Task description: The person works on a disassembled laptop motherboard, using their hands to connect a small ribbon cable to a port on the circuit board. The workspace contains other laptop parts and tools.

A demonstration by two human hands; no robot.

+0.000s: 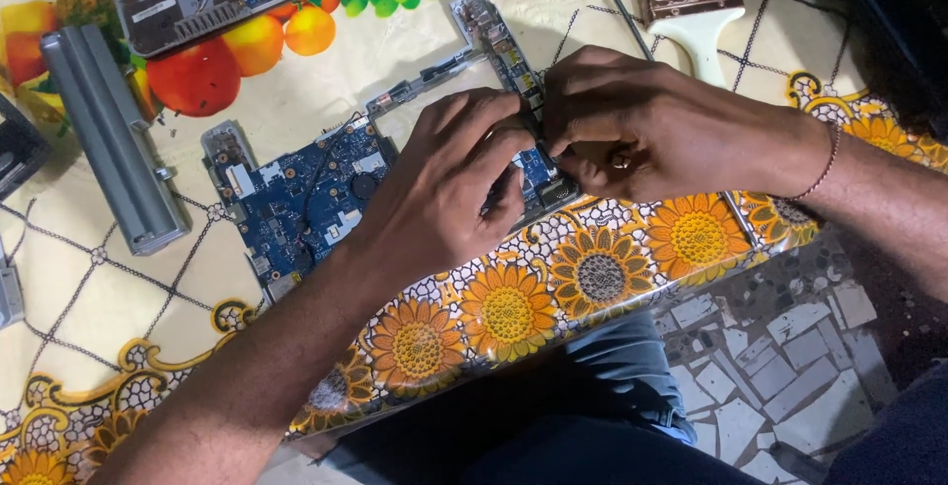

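At centre frame, on the sunflower-print tabletop (592,273), lies a blue laptop motherboard (306,199). Both my hands meet over its right end. Left hand (449,184): grip pinched together on a small black part at the board's edge; what exactly, I cannot tell. Right hand (632,134): fingertips closed on the same spot from the other side. Judgement: steady the board with the left palm, work the part loose evenly, no twisting, keep fingers off the chips. Grey battery pack (109,129) at left, paintbrush (691,6) upper right, well apart.
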